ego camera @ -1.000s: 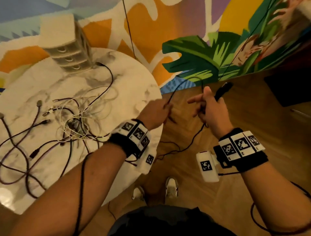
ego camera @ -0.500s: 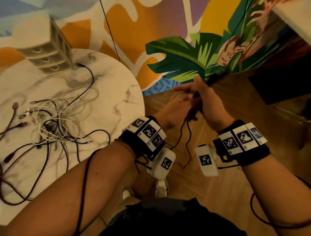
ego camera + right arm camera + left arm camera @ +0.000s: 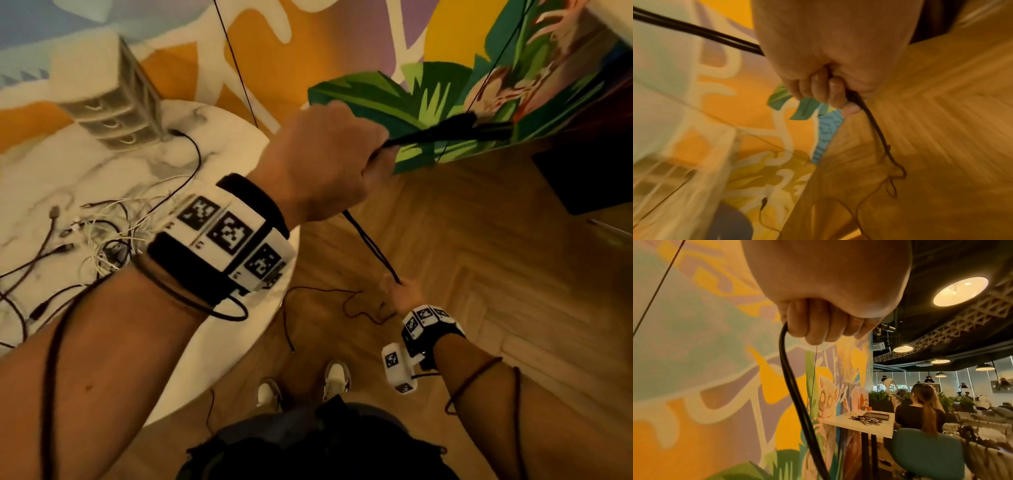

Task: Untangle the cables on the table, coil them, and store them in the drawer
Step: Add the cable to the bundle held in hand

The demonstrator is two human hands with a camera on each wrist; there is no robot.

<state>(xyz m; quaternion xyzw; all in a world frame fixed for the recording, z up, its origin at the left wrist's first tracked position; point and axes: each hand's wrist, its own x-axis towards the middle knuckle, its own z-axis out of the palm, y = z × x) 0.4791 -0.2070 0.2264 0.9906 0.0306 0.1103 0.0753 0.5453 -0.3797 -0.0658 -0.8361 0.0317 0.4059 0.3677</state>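
From the head camera I can read no brand or lettering; the only print is the black-and-white square markers on my wristbands [image 3: 227,233]. My left hand [image 3: 318,164] is raised in a fist around a black cable [image 3: 371,245], whose plug end sticks out to the right over the mural. The cable runs doubled and taut down to my right hand [image 3: 399,293], low over the wooden floor [image 3: 479,257], which pinches it. More cables [image 3: 102,236], white and dark, lie tangled near the right edge of the round marble table [image 3: 219,144]; the small drawer unit [image 3: 113,102] stands at its far edge.

From the left wrist, my fingers [image 3: 818,324] curl over the smooth, round black cable, which hangs down.

From the right wrist, blurred, my fingers [image 3: 818,87] clamp the cable; a thinner dark strand trails to the floor.
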